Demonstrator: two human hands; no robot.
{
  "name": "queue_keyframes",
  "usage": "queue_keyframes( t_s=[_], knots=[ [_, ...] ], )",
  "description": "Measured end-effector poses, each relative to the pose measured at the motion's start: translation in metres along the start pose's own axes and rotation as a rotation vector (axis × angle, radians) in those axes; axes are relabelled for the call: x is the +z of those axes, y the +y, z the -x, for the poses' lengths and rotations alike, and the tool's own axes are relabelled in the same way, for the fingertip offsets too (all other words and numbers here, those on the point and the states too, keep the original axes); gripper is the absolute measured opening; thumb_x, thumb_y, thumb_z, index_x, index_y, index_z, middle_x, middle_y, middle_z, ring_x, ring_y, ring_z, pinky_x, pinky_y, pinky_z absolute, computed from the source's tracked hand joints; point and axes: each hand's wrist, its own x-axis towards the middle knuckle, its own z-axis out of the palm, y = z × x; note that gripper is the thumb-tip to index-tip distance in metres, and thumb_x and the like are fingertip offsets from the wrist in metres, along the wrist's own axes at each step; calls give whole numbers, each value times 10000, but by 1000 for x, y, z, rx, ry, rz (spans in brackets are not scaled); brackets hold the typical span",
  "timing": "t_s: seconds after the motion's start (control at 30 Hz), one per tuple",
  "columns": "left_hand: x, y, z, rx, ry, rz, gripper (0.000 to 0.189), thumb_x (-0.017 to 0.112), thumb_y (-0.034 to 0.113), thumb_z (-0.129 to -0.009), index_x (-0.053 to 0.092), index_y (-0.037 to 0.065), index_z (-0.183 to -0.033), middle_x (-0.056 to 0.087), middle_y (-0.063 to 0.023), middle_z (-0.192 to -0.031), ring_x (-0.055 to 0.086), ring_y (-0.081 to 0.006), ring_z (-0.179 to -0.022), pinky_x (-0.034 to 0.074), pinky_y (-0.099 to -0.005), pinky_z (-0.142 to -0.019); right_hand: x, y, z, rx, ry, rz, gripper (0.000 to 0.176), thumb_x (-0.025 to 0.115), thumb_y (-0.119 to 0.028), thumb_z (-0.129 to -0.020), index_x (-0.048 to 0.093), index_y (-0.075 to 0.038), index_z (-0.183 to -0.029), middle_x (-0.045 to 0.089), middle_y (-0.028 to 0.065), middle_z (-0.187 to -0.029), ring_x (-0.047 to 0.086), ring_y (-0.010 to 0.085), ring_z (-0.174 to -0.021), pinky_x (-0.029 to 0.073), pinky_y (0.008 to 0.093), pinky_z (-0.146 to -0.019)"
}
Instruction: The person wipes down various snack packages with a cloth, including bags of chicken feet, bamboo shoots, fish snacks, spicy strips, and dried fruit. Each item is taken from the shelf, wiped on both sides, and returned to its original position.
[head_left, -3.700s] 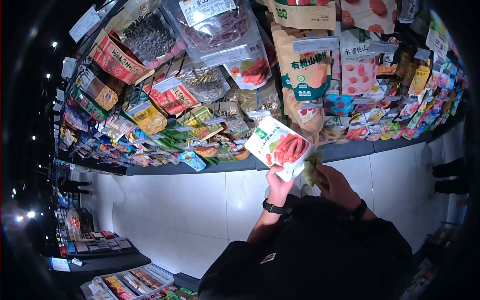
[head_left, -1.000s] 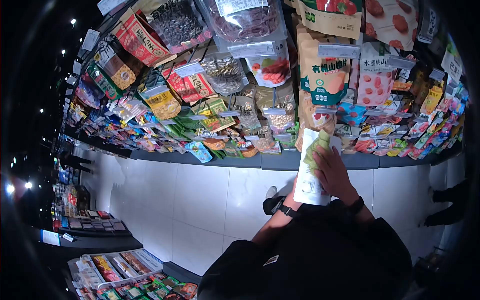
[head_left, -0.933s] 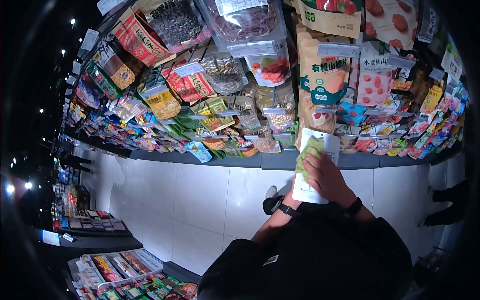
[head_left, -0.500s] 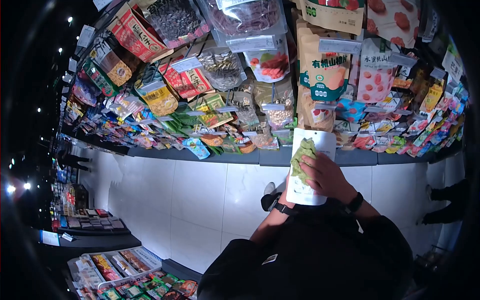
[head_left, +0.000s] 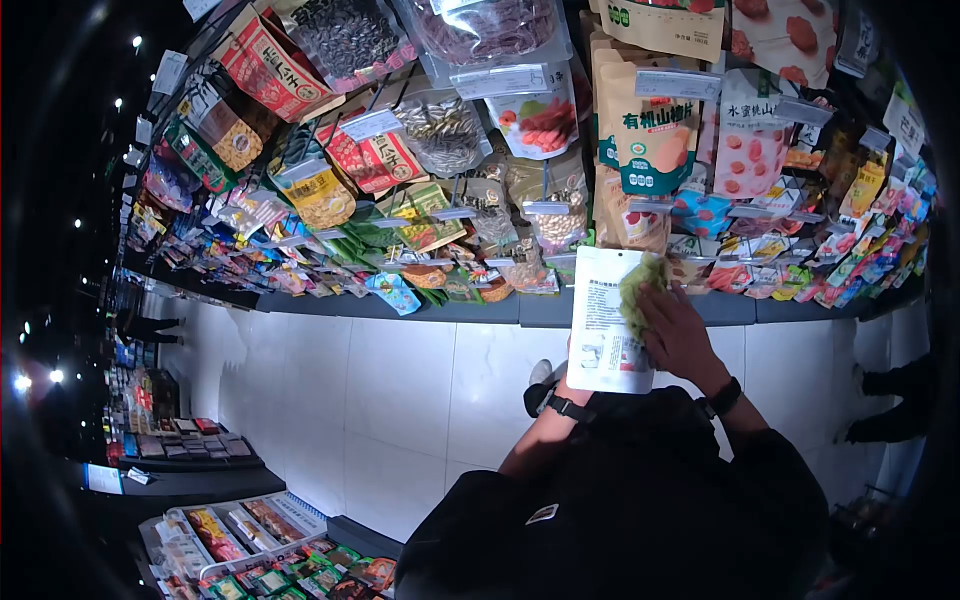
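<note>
A white printed pouch [head_left: 600,320] stands nearly upright in front of my body, its text side facing me. My left hand [head_left: 577,382] supports it from behind and below; most of that hand is hidden by the pouch. Against the pouch's upper right side, my right hand [head_left: 672,325] presses a crumpled light green cloth [head_left: 636,298]. The fingers lie over the cloth, and part of it sticks out above them.
Racks of hanging snack bags, including a hawthorn slice bag [head_left: 655,130], rise just beyond the pouch. A dark shelf ledge [head_left: 480,309] runs below them. Tiled floor [head_left: 390,400] lies to the left. A display tray [head_left: 245,530] sits at lower left. Another person's legs [head_left: 895,400] show at right.
The cloth and my right hand have moved from the pouch's middle to its right edge, uncovering the printed text. The pouch has shifted slightly up and left.
</note>
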Motion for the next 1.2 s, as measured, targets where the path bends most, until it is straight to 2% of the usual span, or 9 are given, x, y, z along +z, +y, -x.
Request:
queue_keyframes(
  t_s=[0.07, 0.23, 0.3, 0.37, 0.47, 0.57, 0.8, 0.97, 1.2],
  knots=[
    [-1, -3, 2, 1, -17, 13, 530, 274, 345, -1080, 283, 72, -1533, 404, -149, -1517, 462, -292, -1350, 393, -447, -1133, 5, 10, -4, 177, 54, 12, 494, 611, -229, -906, 527, -3, -1337, 515, 189, -1397, 504, 384, -1265, 321, 533, -1155],
    [-18, -14, -3, 26, -189, 65, 519, 265, 328, -1083, 278, 71, -1535, 404, -151, -1515, 462, -290, -1349, 390, -439, -1136, 4, -15, -11, 56, -1, -114, 462, 580, -215, -930, 533, -11, -1342, 524, 171, -1395, 506, 356, -1268, 350, 489, -1139],
    [-41, -19, -6, 90, 98, 74, 506, 235, 328, -1092, 321, 67, -1516, 450, -173, -1478, 496, -310, -1311, 413, -449, -1116, 3, -21, -13, -81, -44, -164, 444, 575, -211, -935, 550, -24, -1337, 531, 158, -1393, 510, 335, -1270, 360, 471, -1134],
    [-61, -19, -9, 115, 227, -933, 473, 216, 267, -1101, 316, 65, -1517, 465, -164, -1464, 506, -280, -1304, 420, -437, -1105, 7, -22, -12, -225, -215, -262, 400, 592, -202, -927, 607, -62, -1302, 552, 111, -1392, 523, 275, -1270, 354, 433, -1141],
    [-16, -29, -13, -65, 368, -234, 492, 274, 367, -1084, 381, 85, -1473, 513, -151, -1407, 553, -280, -1253, 449, -456, -1070, 2, -33, -19, -260, -261, -340, 366, 605, -192, -907, 651, -69, -1249, 595, 80, -1361, 550, 250, -1251, 329, 471, -1153],
    [4, -33, -11, -185, 323, -19, 502, 288, 399, -1074, 405, 90, -1453, 525, -149, -1391, 569, -283, -1231, 457, -461, -1059, 5, -27, -24, -235, -305, -335, 357, 600, -227, -918, 659, -92, -1243, 598, 68, -1361, 558, 243, -1242, 309, 481, -1161],
    [15, -40, 2, -172, 351, 132, 551, 330, 489, -1032, 480, 100, -1394, 553, -155, -1359, 605, -312, -1170, 469, -496, -1037, 18, 0, -17, 50, -127, -304, 331, 589, -227, -922, 674, -83, -1208, 625, 55, -1313, 573, 214, -1214, 310, 461, -1146],
    [11, -30, -6, -52, 283, 65, 596, 307, 482, -1031, 437, 78, -1450, 518, -178, -1413, 555, -352, -1244, 430, -526, -1075, -3, -24, -17, -193, -316, -345, 344, 591, -229, -920, 675, -84, -1220, 602, 55, -1347, 537, 235, -1272, 234, 466, -1194],
    [9, 0, -12, -15, 289, 30, 650, 302, 480, -1030, 367, 38, -1502, 458, -193, -1488, 486, -388, -1322, 372, -542, -1124, -15, -9, -3, 71, -121, -95, 445, 619, -238, -921, 576, -60, -1326, 532, 111, -1413, 517, 316, -1283, 358, 495, -1141]
  ],
)
